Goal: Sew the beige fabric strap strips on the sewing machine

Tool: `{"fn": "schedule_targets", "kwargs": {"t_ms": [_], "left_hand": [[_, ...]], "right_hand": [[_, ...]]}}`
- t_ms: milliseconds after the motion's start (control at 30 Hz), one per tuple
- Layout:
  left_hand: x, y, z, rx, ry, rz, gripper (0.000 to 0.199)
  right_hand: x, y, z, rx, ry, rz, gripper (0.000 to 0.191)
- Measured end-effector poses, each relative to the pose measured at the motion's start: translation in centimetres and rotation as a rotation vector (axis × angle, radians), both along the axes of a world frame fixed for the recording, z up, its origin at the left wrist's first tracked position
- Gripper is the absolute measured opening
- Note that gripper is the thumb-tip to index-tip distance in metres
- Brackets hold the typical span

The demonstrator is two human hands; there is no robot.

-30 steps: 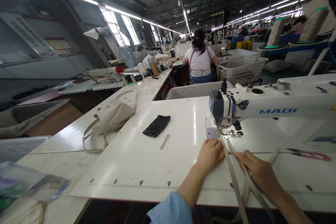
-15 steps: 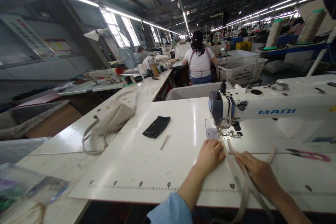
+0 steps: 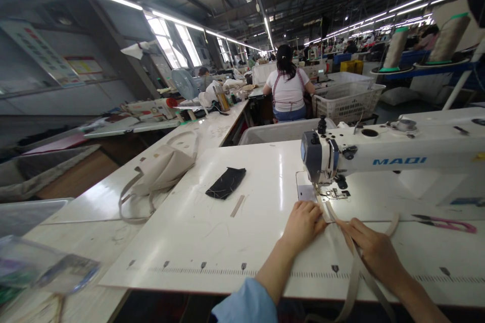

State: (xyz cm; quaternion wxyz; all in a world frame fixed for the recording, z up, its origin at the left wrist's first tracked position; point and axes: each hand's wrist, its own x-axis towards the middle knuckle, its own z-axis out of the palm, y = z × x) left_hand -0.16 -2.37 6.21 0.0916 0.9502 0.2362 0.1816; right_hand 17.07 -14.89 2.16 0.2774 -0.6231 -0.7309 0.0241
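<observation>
A white sewing machine (image 3: pixel 379 154) stands at the right, and beige fabric strap (image 3: pixel 354 282) runs from under its needle area down over the table's front edge. Just in front of the presser foot, my left hand (image 3: pixel 304 223) lies with curled fingers closed on the strap end against the table. My right hand (image 3: pixel 369 247) pinches the strap a little to the right, thumb and forefinger together. Loops of strap hang below this hand, and another piece curves out behind it. What lies beneath the left fingers is partly hidden.
Pink-handled thread snips (image 3: pixel 447 223) lie right of my right hand. A black fabric piece (image 3: pixel 226 183) and a short beige strip (image 3: pixel 237 206) rest on the white table (image 3: pixel 182 242). A beige bag piece (image 3: pixel 162 169) lies left. Ahead, a person (image 3: pixel 288 86) sits beside a white basket (image 3: pixel 346 98).
The strap length between my hands has moved forward towards the needle, and its tail no longer lies across the table's front there. Both hands have stayed almost in place.
</observation>
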Motion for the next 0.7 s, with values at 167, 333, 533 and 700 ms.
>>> {"fn": "schedule_targets", "kwargs": {"t_ms": [167, 333, 533, 700], "left_hand": [[0.07, -0.01, 0.04, -0.004, -0.01, -0.003, 0.016], [-0.01, -0.01, -0.08, -0.001, -0.018, -0.009, 0.011], [-0.01, -0.02, -0.27, 0.007, -0.042, -0.007, 0.01], [0.1, -0.05, -0.18, 0.002, -0.055, 0.017, 0.013]], "right_hand": [[-0.09, -0.04, 0.1, 0.006, 0.026, 0.007, 0.041], [0.02, 0.02, -0.11, -0.01, 0.019, 0.008, 0.042], [0.11, 0.12, -0.35, -0.014, 0.02, 0.011, 0.042], [-0.2, 0.04, 0.23, -0.007, 0.062, 0.022, 0.039]]}}
